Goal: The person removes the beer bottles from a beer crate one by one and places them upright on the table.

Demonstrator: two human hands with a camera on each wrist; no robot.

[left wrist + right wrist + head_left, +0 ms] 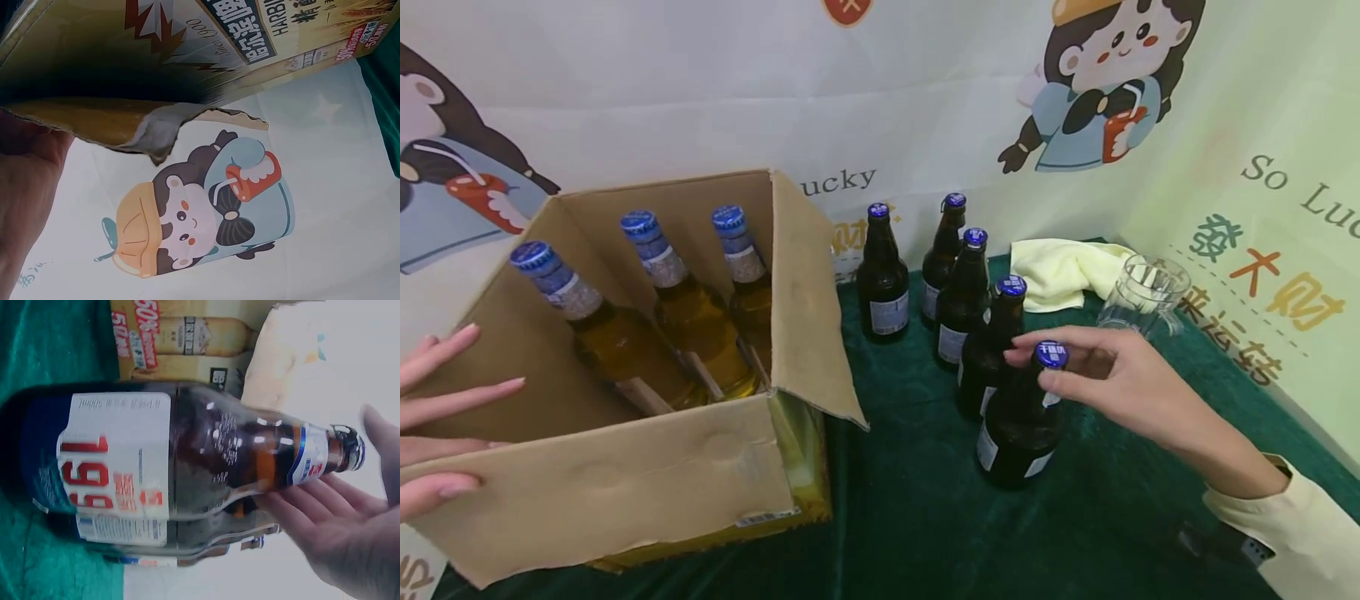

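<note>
My right hand [1116, 379] is at the neck of the nearest dark beer bottle [1018, 433], thumb on one side and fingers on the other. In the right wrist view the fingers are fairly straight beside the neck, and the thumb stands apart from the cap. That bottle is upright and has a white label [119, 462] with red digits. My left hand [445, 408] has its fingers spread at the left side of an open cardboard box [625, 492], by a flap [106, 122]. Three amber beer bottles [696, 321] with blue caps lean inside the box.
Several more dark bottles [887, 283] stand behind the nearest one on the green cloth [895, 517]. A pale yellow cloth [1060, 267] and a glass mug [1150, 292] are at the back right. Printed hangings [662, 100] rise behind and to the right.
</note>
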